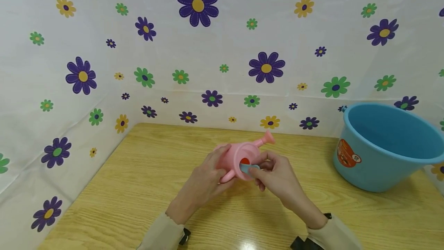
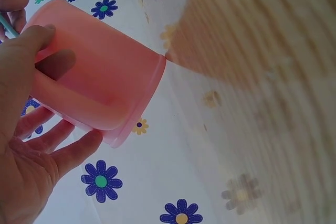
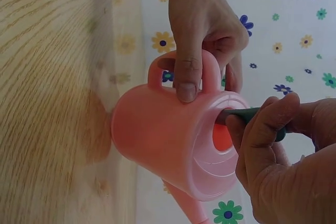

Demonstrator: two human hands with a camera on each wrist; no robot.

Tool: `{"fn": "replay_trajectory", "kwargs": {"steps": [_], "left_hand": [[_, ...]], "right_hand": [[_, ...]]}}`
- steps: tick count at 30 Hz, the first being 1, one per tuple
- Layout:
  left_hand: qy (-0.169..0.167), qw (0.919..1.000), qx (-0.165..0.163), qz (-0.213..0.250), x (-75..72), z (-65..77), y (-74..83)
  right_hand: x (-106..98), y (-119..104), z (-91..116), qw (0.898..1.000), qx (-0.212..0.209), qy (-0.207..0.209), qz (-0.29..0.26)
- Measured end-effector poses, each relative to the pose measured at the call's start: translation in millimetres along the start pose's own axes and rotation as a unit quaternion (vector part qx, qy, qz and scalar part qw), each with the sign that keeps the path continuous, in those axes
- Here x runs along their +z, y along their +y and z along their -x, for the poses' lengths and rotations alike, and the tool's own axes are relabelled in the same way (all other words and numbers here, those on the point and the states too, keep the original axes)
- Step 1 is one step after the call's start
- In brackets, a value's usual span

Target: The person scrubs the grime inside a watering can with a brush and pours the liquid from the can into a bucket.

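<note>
A pink watering can [image 3: 155,129] sits between the two hands, leaning, with what appears to be one edge of its base on the bench [image 1: 138,188]. The left hand [image 1: 204,176] grasps it at the loop handle [image 2: 79,106], thumb lying against the body, a hold that seems meant to steady the can while the other side works. Its mouth [image 3: 221,136] faces the right hand [image 1: 277,174], which suits that hand's angle. The right hand pinches the end of a small blue tool [image 1: 247,168], whose far end is inside the mouth and hidden, so its shape cannot be told; the fingertip pinch looks suited to fine turning. The spout [image 1: 268,138] points away beyond the right hand, out of the fingers' path.

The can's rim leaves the tool little sideways play. Bench surface stretches to the left of the left hand and between the right hand and a blue bucket [image 1: 367,161], which stands well apart on the far right. Beyond both hands, the bench's back edge meets a flowered cloth [image 1: 156,49], which also bounds the left side.
</note>
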State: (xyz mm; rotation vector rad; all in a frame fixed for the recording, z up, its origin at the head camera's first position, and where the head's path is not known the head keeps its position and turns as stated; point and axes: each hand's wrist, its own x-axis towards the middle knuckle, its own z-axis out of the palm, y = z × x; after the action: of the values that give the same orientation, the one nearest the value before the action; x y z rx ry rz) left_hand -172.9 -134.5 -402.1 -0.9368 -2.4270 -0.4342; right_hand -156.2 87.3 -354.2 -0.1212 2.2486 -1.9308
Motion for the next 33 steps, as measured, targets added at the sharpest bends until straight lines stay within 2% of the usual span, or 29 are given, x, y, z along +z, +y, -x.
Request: {"fn": "replay_trajectory", "kwargs": {"steps": [11, 17, 33], "left_hand": [[-0.005, 0.9999, 0.007, -0.009, 0.2, 0.4, 0.6], [-0.007, 1.0000, -0.004, 0.002, 0.1, 0.1, 0.7], [-0.013, 0.9994, -0.025, 0.017, -2.0, -0.7, 0.4]], "right_hand": [[0, 3, -3, 0.999, -0.007, -0.002, -0.031], [-4, 0, 0, 0.999, 0.001, 0.012, -0.041], [-23, -7, 12, 0.997, 0.017, 0.004, -0.073]]}}
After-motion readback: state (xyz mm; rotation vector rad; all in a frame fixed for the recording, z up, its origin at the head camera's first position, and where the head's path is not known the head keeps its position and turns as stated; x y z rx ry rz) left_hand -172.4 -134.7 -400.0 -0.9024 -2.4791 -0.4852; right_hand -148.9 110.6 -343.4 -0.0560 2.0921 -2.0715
